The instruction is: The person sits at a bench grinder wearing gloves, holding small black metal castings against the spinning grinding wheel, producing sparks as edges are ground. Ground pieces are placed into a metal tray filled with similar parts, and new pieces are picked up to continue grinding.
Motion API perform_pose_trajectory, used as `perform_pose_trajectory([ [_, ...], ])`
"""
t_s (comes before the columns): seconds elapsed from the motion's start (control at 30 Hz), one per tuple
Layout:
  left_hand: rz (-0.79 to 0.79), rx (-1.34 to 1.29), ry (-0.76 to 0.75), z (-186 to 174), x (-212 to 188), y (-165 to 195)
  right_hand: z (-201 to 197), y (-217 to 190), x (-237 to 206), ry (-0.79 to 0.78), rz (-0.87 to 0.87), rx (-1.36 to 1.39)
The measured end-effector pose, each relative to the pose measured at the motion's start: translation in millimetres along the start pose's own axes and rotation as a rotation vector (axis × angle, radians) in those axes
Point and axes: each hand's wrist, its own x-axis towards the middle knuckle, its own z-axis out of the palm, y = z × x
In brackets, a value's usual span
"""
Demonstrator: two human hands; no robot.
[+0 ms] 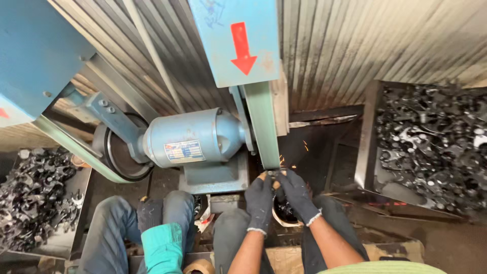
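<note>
At the foot of the green sanding belt (265, 127), your two gloved hands meet. Your left hand (260, 201) and right hand (298, 195) are both closed around a small metal part (274, 173), pressing it to the belt, and sparks (297, 152) fly just beside it. Beside the belt sits the blue motor (190, 137). To your right a bin (368, 132) holds dark metal parts; a similar heap (33, 195) lies to your left, past a co-worker's knees (147, 213).
</note>
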Motion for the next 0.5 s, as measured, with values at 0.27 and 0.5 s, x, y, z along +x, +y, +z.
perform_pose_trajectory([
  [0.27,0.169,0.002,-0.111,4,-19,39,-18,-2,-21,0.281,-0.163,-0.051],
  [0.5,0.575,0.143,-0.207,-37,-40,34,-29,-4,-56,0.142,-0.301,-0.409],
])
